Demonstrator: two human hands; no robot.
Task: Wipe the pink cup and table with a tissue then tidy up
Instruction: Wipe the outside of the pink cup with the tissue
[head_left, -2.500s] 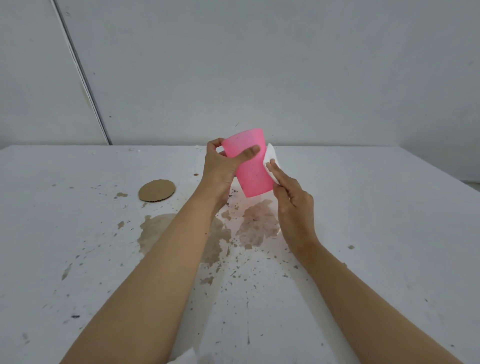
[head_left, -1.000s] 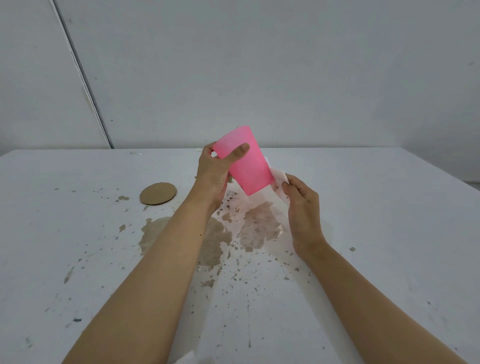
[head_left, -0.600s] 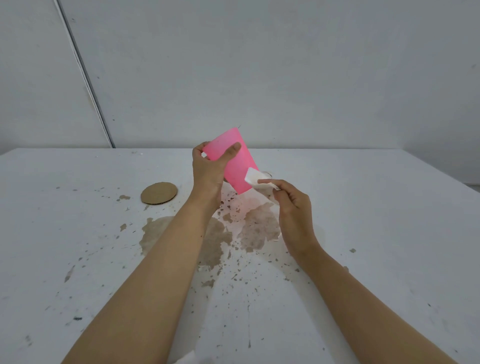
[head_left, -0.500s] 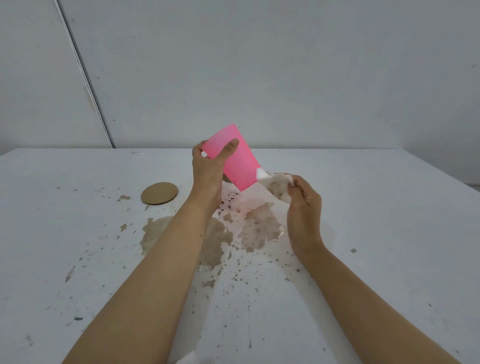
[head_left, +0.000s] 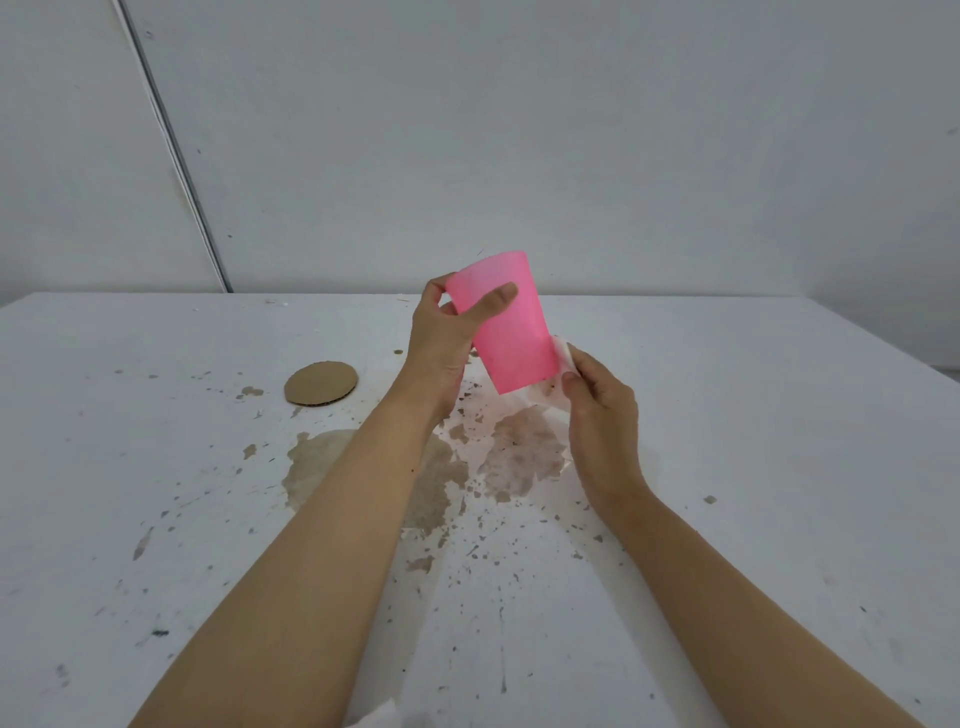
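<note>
Pink cup (head_left: 519, 343) in left grip (head_left: 440, 349)

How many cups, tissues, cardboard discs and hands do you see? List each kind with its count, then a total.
cup: 1
tissue: 1, in the right hand
disc: 1
hands: 2, the left hand gripping the cup
total: 5
A white scrap at the bottom edge may be a second tissue; cannot tell.
</note>
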